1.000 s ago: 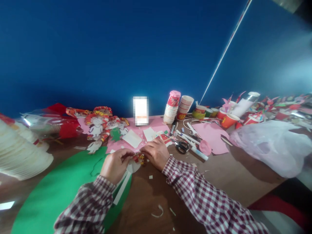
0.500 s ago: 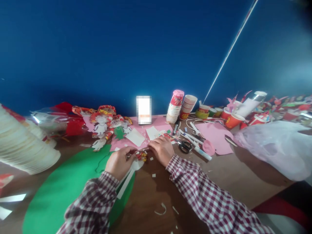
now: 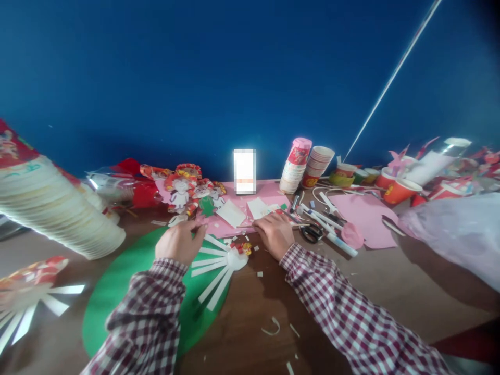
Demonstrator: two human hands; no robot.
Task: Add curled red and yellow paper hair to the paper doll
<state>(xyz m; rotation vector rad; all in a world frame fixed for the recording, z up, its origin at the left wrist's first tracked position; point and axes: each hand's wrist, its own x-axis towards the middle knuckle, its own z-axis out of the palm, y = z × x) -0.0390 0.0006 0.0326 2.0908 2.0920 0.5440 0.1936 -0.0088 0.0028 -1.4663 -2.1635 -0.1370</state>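
The strip-cut paper cup overlaps the right edge of the green sheet; probably light, easily torn, best held by its base. Left hand half-curled, right hand loosely bent; grips unclear.

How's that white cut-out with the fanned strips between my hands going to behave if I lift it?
The white cut-out looks like thin paper, so it's probably light. Its narrow strips join only at one end, so they'd likely flex or snag. Splayed partly over the green sheet, it seems unlikely to roll.
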